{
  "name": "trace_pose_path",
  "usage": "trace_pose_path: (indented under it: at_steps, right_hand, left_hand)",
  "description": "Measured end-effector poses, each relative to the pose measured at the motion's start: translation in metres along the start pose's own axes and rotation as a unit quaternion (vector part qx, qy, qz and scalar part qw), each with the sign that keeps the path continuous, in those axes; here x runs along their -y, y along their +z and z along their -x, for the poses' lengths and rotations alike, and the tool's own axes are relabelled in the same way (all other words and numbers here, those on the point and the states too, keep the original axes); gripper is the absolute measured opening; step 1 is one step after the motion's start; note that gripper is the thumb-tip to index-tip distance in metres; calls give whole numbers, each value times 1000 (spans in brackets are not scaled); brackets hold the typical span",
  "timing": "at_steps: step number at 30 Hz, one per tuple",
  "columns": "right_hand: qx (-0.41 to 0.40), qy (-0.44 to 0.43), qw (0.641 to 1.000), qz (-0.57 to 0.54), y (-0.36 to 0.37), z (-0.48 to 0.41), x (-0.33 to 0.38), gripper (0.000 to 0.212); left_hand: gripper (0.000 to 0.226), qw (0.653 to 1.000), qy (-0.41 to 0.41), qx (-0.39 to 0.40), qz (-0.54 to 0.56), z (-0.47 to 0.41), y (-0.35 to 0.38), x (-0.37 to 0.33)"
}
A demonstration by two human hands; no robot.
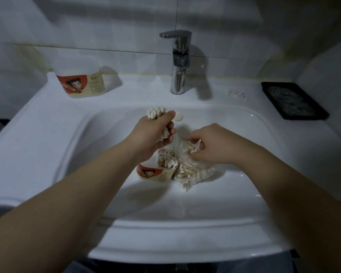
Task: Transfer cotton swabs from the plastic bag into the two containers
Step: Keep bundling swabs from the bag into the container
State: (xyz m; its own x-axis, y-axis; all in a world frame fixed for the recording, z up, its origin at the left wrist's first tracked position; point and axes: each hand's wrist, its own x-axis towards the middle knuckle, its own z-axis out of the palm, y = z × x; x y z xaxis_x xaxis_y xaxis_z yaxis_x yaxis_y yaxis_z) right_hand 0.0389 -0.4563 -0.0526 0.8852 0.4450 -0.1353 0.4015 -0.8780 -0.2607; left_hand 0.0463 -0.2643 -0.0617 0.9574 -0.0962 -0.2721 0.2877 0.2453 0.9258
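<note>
Half-hiding container, left hand gripping swabs

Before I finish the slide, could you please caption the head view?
Over a sink, the left hand grips a swab bundle; the right hand pinches the plastic bag beside a container.

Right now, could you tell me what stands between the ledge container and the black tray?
In the head view, the chrome faucet stands between them, with small white bits nearer the tray.
</note>
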Motion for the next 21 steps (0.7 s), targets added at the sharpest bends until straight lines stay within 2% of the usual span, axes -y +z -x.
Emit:
trace_pose_path:
  at_steps: [4,10,14,21]
  right_hand:
    - [58,-16,997,43,9,-6,6,12]
    - [8,-13,1000,27,13,-8,5,9]
    - [20,-22,1000,1,11,-4,9,3]
    - [-22,-2,1000,-17,13,-10,13,12]
  left_hand:
    - [17,1000,-1,18,-14,0,2,4]
    - [14,999,3,37,-36,2,4,6]
    - [16,998,6,34,-49,2,4,7]
    - [15,996,-1,55,-71,5,6,10]
